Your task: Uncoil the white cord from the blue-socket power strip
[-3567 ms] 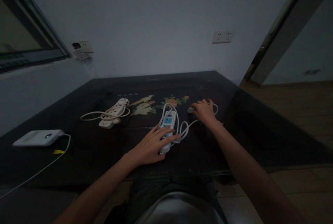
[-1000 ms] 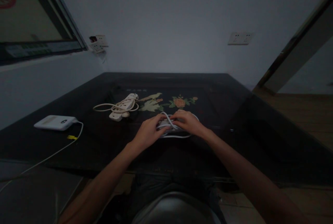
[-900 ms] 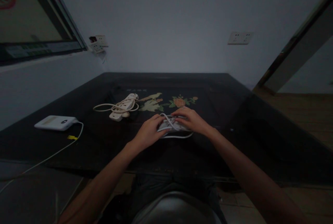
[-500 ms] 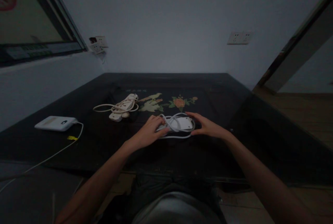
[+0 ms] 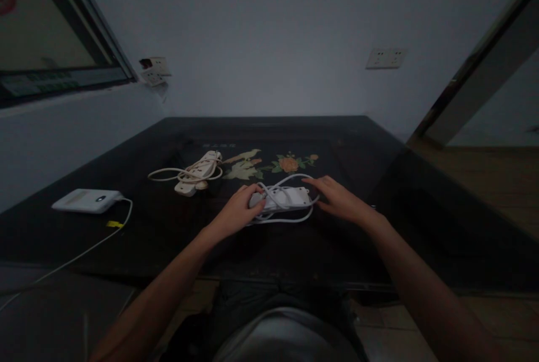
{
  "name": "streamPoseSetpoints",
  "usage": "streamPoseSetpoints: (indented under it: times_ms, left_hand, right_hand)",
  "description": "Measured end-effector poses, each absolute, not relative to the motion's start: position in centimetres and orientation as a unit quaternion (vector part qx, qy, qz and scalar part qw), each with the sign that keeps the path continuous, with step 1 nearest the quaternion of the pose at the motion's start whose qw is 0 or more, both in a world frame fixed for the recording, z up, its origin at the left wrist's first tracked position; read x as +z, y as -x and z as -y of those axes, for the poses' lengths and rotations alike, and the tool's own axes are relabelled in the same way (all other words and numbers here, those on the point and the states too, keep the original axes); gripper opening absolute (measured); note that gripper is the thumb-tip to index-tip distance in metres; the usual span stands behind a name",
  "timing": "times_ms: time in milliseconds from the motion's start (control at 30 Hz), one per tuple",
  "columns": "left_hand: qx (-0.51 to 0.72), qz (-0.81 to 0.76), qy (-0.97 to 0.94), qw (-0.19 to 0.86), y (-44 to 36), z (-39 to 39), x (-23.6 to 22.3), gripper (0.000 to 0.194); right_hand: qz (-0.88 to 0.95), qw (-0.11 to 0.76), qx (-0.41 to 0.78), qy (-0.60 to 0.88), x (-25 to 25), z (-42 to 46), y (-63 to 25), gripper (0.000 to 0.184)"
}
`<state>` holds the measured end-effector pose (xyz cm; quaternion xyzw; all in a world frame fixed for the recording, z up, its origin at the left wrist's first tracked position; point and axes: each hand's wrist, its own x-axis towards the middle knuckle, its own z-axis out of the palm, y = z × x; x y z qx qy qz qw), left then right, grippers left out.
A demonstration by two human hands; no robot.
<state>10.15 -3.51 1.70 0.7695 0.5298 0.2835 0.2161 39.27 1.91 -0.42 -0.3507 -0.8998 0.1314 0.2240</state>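
Observation:
A white power strip (image 5: 295, 197) lies on the dark table in front of me, its grey-white cord (image 5: 290, 220) looped loosely over and around it. At the strip's left end my left hand (image 5: 241, 206) has its thumb and fingers closed around the white plug (image 5: 256, 200). My right hand (image 5: 339, 200) is by the right end, thumb and forefinger apart on either side of a cord loop. Its fingertips are next to the loop; whether they touch it is hard to see in the dim light.
A second, cream power strip (image 5: 202, 168) wrapped in its cord lies to the left. Farther left is a white power bank (image 5: 86, 200) with a cable (image 5: 90, 247) running off the table (image 5: 357, 261). Wall sockets (image 5: 386, 58) are set in the wall behind.
The cord loop at the back has spread higher and wider. My right hand has shifted slightly right and up, its thumb off the strip's end. More of the plug shows by my left hand.

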Motion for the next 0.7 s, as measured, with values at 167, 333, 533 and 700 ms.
streamPoseSetpoints:
  times_ms: [167, 333, 533, 700]
  left_hand:
    - [0.309, -0.542, -0.756, 0.197, -9.9, 3.6, 1.9, 0.016]
    - [0.335, -0.539, -0.745, 0.205, -9.5, 3.6, 1.8, 0.02]
    - [0.334, -0.524, -0.755, 0.21, -9.4, 3.5, 1.6, 0.017]
    - [0.328, -0.512, -0.767, 0.206, -9.4, 3.5, 1.8, 0.017]
  right_hand:
    - [0.834, 0.372, 0.107, 0.393, -0.4, -2.3, -38.9, 0.061]
    - [0.707, 0.441, 0.355, 0.423, -2.4, -3.8, -37.1, 0.055]
    - [0.786, 0.348, 0.411, 0.305, -2.3, -2.3, -34.9, 0.059]
    - [0.837, 0.347, 0.341, 0.25, -1.1, -1.8, -34.1, 0.034]
